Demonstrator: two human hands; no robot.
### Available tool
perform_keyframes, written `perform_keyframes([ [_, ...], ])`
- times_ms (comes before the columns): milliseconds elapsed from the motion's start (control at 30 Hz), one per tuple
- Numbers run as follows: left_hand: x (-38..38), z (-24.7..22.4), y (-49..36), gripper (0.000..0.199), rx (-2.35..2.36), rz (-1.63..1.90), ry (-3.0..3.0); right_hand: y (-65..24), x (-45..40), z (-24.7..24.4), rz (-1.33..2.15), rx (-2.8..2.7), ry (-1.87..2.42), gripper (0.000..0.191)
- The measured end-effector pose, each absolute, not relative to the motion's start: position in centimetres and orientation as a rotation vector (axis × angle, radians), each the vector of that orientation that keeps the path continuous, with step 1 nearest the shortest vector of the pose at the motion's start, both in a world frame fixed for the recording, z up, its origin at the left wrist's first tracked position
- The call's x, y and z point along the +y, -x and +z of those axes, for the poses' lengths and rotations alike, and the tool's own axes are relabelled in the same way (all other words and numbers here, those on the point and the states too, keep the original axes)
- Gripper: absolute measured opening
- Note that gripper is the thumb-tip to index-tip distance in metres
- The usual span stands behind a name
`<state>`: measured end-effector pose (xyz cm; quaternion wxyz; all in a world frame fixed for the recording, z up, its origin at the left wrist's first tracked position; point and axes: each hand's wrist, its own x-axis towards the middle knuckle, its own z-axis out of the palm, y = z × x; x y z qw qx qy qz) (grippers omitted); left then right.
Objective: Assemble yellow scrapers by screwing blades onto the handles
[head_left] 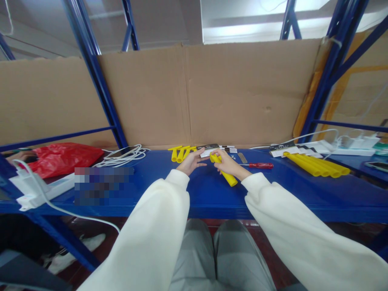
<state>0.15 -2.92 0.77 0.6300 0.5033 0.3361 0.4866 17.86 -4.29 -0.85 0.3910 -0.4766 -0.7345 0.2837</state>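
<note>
My right hand (224, 161) is closed round a yellow tube-like piece (228, 178) that slants down to the right over the blue table. Just left of it, my left hand (192, 161) has its fingers apart, with nothing seen in it. Behind my hands lie black and white packets (207, 149). Several yellow pieces (181, 154) lie beyond my left hand. A red screwdriver (262, 165) rests to the right of my right hand, near a small grey flat piece (242, 157).
Several yellow tubes (318, 165) lie at the right on the blue table (303, 198). At the left are a red plastic bag (65, 157), a coiled white cable (125, 155) and a white power strip (57, 190). Cardboard (242, 93) stands behind. Another person's hand (22, 157) shows far left.
</note>
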Motion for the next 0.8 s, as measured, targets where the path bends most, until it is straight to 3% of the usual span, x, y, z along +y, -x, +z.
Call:
perform_keyframes([
  [267,-2.8,0.7,-0.1,0.033,0.756,1.071,-1.181,-18.3,-3.5,-1.4,0.514,-1.952,1.169,0.049],
  [500,-2.7,0.6,-0.2,0.038,0.755,1.056,-1.173,-18.5,-3.1,-1.9,0.571,-1.94,1.13,0.05],
  [800,-2.5,0.5,-0.2,0.064,0.837,1.124,-1.167,-18.8,-3.3,-1.5,0.599,-1.898,1.169,0.049],
])
